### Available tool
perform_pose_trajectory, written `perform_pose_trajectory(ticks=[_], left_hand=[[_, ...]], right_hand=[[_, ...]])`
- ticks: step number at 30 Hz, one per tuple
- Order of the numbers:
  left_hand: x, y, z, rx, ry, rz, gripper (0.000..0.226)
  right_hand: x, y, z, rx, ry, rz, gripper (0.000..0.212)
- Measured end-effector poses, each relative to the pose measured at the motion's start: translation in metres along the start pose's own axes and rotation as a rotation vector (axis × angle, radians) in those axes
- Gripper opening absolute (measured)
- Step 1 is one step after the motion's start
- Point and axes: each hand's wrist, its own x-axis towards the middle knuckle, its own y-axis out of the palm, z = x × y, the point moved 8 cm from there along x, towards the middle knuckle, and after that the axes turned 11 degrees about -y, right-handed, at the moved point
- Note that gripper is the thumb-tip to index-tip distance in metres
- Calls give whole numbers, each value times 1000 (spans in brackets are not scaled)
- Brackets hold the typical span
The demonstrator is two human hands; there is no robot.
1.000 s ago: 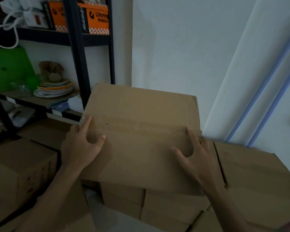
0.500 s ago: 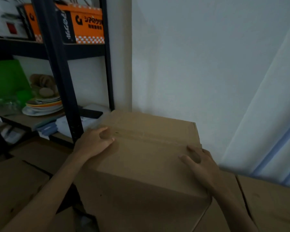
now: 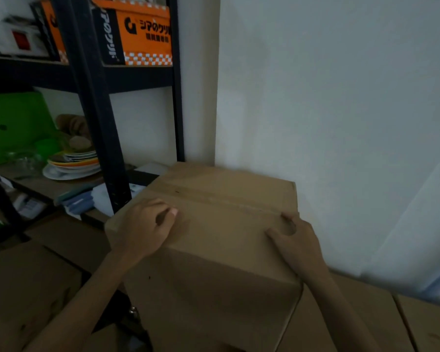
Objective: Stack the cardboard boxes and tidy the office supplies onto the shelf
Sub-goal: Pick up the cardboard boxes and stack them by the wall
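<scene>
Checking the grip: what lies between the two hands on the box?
In the head view, only bare cardboard box top between left hand and right hand.

Large cardboard box (image 3: pixel 214 224): plain brown, flaps closed, a taped seam running across its top; standing upright, its far edge lying close to the white wall (image 3: pixel 315 97). Lower cardboard boxes (image 3: pixel 353 321): brown, closed, lying below it to the right and left. Dark metal shelf (image 3: pixel 97 123): standing just beside the large box's far left corner.
</scene>
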Motion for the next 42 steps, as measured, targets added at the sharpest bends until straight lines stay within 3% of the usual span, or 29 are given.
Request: perform_pose_trajectory(ticks=[8, 13, 17, 19, 21, 25, 32, 42], left_hand=[[42, 1, 43, -49, -11, -74, 39], [46, 2, 48, -42, 2, -117, 43], [48, 4, 41, 41, -7, -55, 48], [42, 4, 36, 65, 35, 32, 49], [31, -2, 36, 76, 72, 99, 45], [-5, -37, 56, 30, 69, 29, 47], [-108, -110, 175, 46, -153, -65, 44], [-232, -134, 348, -31, -514, 99, 49]], right_hand=[[38, 34, 24, 18, -6, 13, 59], [42, 38, 22, -29, -8, 27, 60], [38, 32, 34, -266, -42, 56, 63], [24, 27, 54, -412, -144, 5, 65], [4, 30, 84, -404, -307, -89, 63], [-50, 54, 148, -259, -637, -198, 47], [-128, 165, 215, 10, -815, 12, 36], [-192, 359, 217, 16, -592, 493, 38]])
